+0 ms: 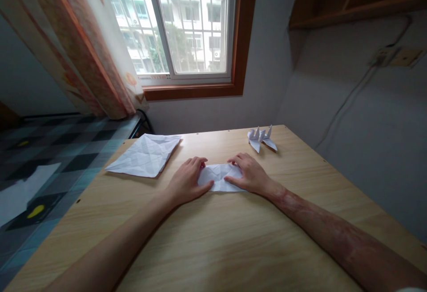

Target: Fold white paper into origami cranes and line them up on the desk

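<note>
A white, creased strip of folded paper lies on the wooden table in front of me. My left hand grips its left end, with the thumb resting on the near side and the fingers curled at the far edge. At the opposite end, my right hand holds the paper in the same way, its thumb lying on top. Both palms cover the ends of the strip, so those parts are hidden. The middle, crossed by crease lines, shows between the thumbs.
Creased white sheets lie at the table's left back. Two folded paper cranes stand near the back right edge. Beside the table, a checked bed carries more white paper. A window and curtain are behind.
</note>
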### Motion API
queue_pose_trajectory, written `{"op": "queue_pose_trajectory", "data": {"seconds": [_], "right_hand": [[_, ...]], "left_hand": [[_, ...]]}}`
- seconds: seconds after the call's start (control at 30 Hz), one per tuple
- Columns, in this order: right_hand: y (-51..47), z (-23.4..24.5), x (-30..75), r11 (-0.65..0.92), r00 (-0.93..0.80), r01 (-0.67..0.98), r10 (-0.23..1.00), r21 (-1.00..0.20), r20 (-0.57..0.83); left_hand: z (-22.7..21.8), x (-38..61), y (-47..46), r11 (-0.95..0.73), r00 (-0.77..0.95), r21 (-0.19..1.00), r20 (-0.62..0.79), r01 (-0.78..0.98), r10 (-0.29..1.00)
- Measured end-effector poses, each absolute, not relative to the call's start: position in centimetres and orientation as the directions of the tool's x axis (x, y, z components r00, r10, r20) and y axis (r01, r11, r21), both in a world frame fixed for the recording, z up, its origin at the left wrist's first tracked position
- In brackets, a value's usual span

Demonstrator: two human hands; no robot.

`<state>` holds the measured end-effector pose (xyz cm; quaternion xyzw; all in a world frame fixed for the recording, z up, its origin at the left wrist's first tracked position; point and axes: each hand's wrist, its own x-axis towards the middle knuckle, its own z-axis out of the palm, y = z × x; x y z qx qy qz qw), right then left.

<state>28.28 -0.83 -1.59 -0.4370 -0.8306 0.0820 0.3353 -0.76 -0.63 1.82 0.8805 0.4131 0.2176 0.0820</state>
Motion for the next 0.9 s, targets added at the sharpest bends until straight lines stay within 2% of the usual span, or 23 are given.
{"op": "queue_pose_trajectory", "data": {"seconds": [0.2, 0.33, 0.5, 0.63, 0.77, 0.9], "right_hand": [[-0.8, -1.4, 28.4, 0.649, -0.47, 0.595, 0.76, -0.475, 0.449], [-1.1, -0.9, 28.4, 0.692, -0.546, 0.506, 0.719, -0.515, 0.429], [-1.2, -0.9, 28.5, 0.666, -0.523, 0.395, 0.729, -0.633, 0.441], [-1.3, -0.9, 28.6, 0.682, -0.526, 0.344, 0.71, -0.645, 0.469], [-1.0, -1.4, 28.6, 0.659, -0.451, 0.388, 0.746, -0.645, 0.491], [-0.3, -2.0, 28.8, 0.51, -0.285, 0.465, 0.86, -0.724, 0.423]], "left_hand": [[2.0, -0.9, -0.5, -0.644, 0.584, 0.436, 0.283, 0.628, 0.761], [1.9, -1.0, -0.7, -0.646, 0.573, 0.468, 0.309, 0.603, 0.759], [1.7, -1.0, -0.6, -0.649, 0.576, 0.493, 0.314, 0.58, 0.754], [1.3, -1.0, -0.3, -0.631, 0.56, 0.533, 0.315, 0.564, 0.766], [0.7, -1.2, 0.1, -0.539, 0.475, 0.678, 0.307, 0.499, 0.825], [0.3, -1.3, 0.7, -0.402, 0.341, 0.828, 0.275, 0.391, 0.899]]}}
